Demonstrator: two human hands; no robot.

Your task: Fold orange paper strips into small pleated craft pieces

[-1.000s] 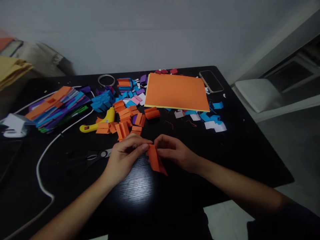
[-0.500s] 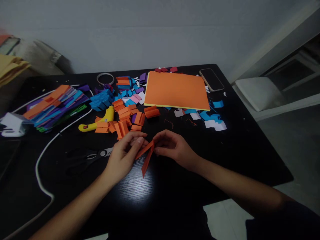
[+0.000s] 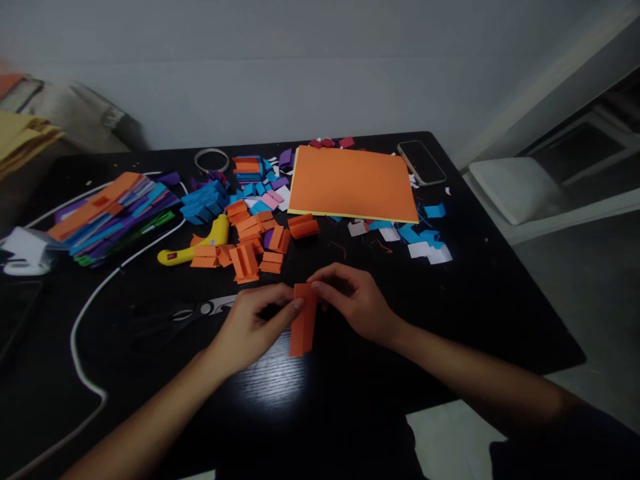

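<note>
A folded orange paper strip [image 3: 303, 327] hangs upright between my hands over the black table. My left hand [image 3: 255, 323] pinches its left edge near the top, thumb in front. On the other side, my right hand [image 3: 353, 300] is closed on the strip's upper right corner, its lower fingers curled out of sight. Folded orange paper pieces [image 3: 245, 261] lie just beyond my left hand, beside a yellow glue gun [image 3: 217, 233]. Black-handled scissors [image 3: 206, 308] rest left of my left hand, their blade tips close to it.
Orange sheets [image 3: 353, 183] lie at the back of the table [image 3: 475, 320], with a phone [image 3: 421, 162] to their right. Coloured strips [image 3: 117, 210] are piled at left near a white cable [image 3: 75, 333]. Blue and white scraps [image 3: 430, 250] lie at right.
The orange strip has turned from an angled, open fold to hanging flat-side towards me. My left hand has shifted slightly down and both thumbs now press at its upper part.
</note>
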